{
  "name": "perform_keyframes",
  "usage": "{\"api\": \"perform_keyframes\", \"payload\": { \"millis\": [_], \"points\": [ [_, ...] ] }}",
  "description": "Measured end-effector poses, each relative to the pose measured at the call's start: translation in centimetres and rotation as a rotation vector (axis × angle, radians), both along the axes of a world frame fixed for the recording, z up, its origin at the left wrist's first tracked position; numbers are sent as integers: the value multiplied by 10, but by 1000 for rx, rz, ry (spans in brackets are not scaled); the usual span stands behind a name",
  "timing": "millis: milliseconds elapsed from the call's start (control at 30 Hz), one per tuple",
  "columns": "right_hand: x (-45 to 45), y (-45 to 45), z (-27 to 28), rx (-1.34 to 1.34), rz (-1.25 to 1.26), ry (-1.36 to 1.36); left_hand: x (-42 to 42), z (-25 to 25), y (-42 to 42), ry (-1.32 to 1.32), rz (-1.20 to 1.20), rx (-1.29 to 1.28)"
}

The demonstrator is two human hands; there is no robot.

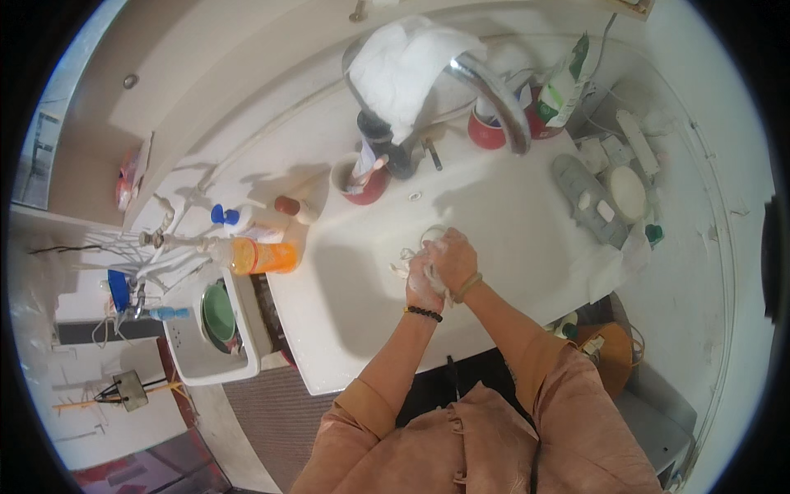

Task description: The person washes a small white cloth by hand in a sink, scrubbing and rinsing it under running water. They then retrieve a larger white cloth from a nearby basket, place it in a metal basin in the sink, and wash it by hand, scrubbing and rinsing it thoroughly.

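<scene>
My left hand (pixel 424 285) and my right hand (pixel 455 258) are pressed together over the basin of a white sink (pixel 364 290). Between them they grip a wet white cloth (pixel 402 265), bunched up, with a loose end sticking out on the left. White suds coat the fingers and the back of my left hand. The drain area (pixel 434 234) lies just beyond my knuckles, partly covered by them. A dark braided bracelet (pixel 423 313) circles my left wrist, and a pale band (pixel 468 286) circles the right.
A chrome faucet (pixel 494 92) arches above the sink's back, beside a draped white towel (pixel 395 68). Along the rim stand a red cup (pixel 369 190) with toothbrushes, a bottle of orange liquid (pixel 271 256) and a grey soap tray (pixel 586 197). A second sink (pixel 213 370) holds a green basin (pixel 219 312).
</scene>
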State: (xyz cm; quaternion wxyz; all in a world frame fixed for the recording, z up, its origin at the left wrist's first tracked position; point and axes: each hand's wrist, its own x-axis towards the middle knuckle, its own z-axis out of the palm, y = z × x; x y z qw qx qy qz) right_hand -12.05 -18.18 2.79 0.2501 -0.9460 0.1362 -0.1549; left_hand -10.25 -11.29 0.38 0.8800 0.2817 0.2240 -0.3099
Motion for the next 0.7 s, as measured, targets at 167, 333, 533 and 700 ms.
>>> {"api": "perform_keyframes", "payload": {
  "millis": [167, 333, 533, 700],
  "points": [
    [0, -3, 14, -53, 99, -138, 13, -9, 7, -258, -244, -740],
    [-1, -12, -3, 66, -18, 74, 11, -17, 7, -115, -30, -208],
    [1, -42, -23, 283, -43, 151, 1, 3, -10, 38, -62, 80],
    [-21, -59, -48, 548, 283, 112, 24, 19, -9, 11, 81, -20]
  ]
}}
